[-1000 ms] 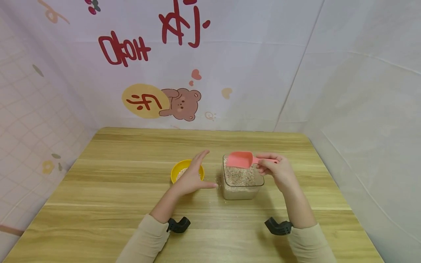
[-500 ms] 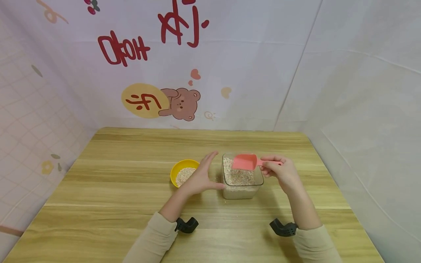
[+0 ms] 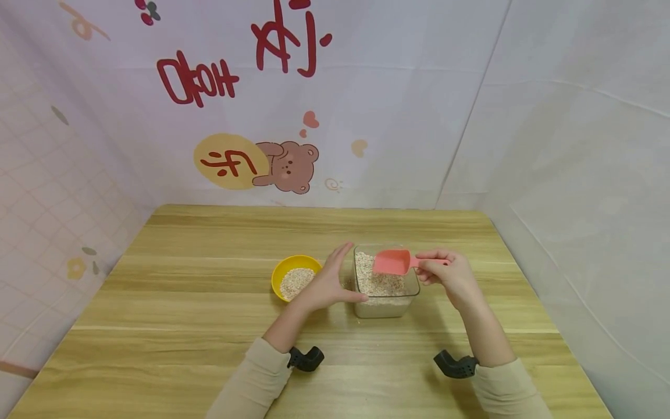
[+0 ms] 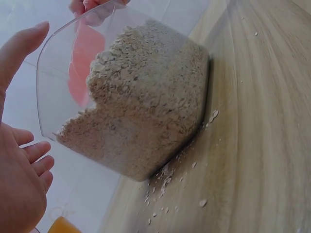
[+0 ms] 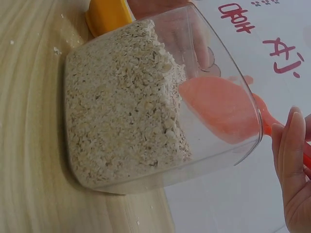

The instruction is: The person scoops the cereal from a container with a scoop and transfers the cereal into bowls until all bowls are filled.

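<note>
My right hand [image 3: 451,278] pinches the handle of a pink scoop [image 3: 391,263] between thumb and fingers. The scoop's head dips below the rim of a clear, squarish container [image 3: 384,309], its tip right at the rolled oats [image 5: 121,104] in the right wrist view. Those oats slope inside, higher on one side. At the container's left side is my left hand [image 3: 328,285], thumb and fingers spread apart and fingertips close to the rim. In the left wrist view its palm [image 4: 19,179] faces the wall of the container, and nothing is held in it.
A yellow bowl [image 3: 279,272] with some oats in it stands left of the container, partly behind my left hand. Loose flakes [image 4: 167,179] lie on the wooden table [image 3: 157,326] beside the container. Printed white cloth [image 3: 398,116] hangs behind the table.
My left hand has moved right, from over the yellow bowl to the container's side. My right hand has shifted slightly right and down with the scoop, whose head now sits lower in the container.
</note>
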Tool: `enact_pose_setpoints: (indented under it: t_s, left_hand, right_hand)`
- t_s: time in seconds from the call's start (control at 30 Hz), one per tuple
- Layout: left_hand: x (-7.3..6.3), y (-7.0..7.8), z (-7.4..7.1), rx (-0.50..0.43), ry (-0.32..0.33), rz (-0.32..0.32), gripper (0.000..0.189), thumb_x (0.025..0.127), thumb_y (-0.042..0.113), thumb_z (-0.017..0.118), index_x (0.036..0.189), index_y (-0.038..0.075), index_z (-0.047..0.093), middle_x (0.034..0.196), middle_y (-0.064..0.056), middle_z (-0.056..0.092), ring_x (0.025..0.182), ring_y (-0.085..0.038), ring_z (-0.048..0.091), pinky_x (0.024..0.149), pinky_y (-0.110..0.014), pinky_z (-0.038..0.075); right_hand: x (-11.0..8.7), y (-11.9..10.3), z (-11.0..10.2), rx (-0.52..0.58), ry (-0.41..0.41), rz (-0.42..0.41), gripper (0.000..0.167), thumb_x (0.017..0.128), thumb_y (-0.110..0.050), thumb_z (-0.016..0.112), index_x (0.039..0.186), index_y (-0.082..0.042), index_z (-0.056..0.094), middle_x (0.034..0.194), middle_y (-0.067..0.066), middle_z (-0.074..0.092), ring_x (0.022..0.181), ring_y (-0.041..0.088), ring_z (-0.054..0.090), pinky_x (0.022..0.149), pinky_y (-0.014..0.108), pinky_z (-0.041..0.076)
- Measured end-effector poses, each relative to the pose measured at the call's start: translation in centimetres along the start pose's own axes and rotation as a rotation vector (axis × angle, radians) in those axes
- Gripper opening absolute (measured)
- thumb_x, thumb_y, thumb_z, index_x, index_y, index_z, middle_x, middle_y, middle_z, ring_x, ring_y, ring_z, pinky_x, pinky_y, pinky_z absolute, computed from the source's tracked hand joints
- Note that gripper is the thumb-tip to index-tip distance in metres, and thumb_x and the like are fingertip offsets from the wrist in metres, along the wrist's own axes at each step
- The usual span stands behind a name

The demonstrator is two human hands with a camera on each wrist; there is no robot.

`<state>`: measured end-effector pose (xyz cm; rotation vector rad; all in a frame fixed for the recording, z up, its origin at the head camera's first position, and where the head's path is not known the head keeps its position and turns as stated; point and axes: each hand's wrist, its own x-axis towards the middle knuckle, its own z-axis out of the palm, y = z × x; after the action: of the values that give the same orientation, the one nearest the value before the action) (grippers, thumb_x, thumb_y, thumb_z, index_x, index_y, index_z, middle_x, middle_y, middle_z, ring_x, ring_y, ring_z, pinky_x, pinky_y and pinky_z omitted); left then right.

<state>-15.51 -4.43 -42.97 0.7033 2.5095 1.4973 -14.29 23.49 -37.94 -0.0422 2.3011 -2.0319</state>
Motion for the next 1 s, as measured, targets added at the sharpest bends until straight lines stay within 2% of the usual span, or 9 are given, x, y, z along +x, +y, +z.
enact_pose_setpoints:
  t_s: [0.23, 0.67, 1.0]
  left_hand:
    - [0.28, 0.10, 0.21, -0.017, -0.017, -0.005, 0.116, 0.066, 0.042, 0.087, 0.155, 0.023, 0.015, 0.159, -0.002, 0.010, 0.143, -0.024, 0.012, 0.109, -0.054, 0.020]
    - [0.61, -0.24, 0.54, -0.038, -0.036, -0.010, 0.119, 0.065, 0.043, 0.087, 0.155, 0.025, 0.011, 0.159, -0.001, 0.008, 0.143, -0.024, 0.011, 0.109, -0.054, 0.019]
    - [0.78, -0.11, 0.68, -0.059, -0.022, -0.003, 0.118, 0.064, 0.040, 0.089, 0.154, 0.022, 0.015, 0.158, 0.001, 0.012, 0.142, -0.021, 0.015, 0.110, -0.050, 0.020]
  right_hand:
    - [0.15, 0.08, 0.01, -0.028, -0.018, 0.022, 0.035, 0.091, -0.003, 0.061, 0.116, 0.020, 0.054, 0.073, 0.005, 0.068, 0.061, 0.013, 0.064, 0.058, 0.028, 0.055]
    - [0.53, 0.26, 0.01, -0.053, -0.025, 0.054, 0.032, 0.091, -0.004, 0.062, 0.114, 0.018, 0.057, 0.077, 0.011, 0.068, 0.062, 0.015, 0.064, 0.059, 0.029, 0.056]
    - [0.83, 0.70, 0.26, -0.063, -0.016, 0.050, 0.031, 0.091, -0.005, 0.062, 0.114, 0.016, 0.059, 0.076, 0.011, 0.068, 0.063, 0.018, 0.065, 0.060, 0.032, 0.056]
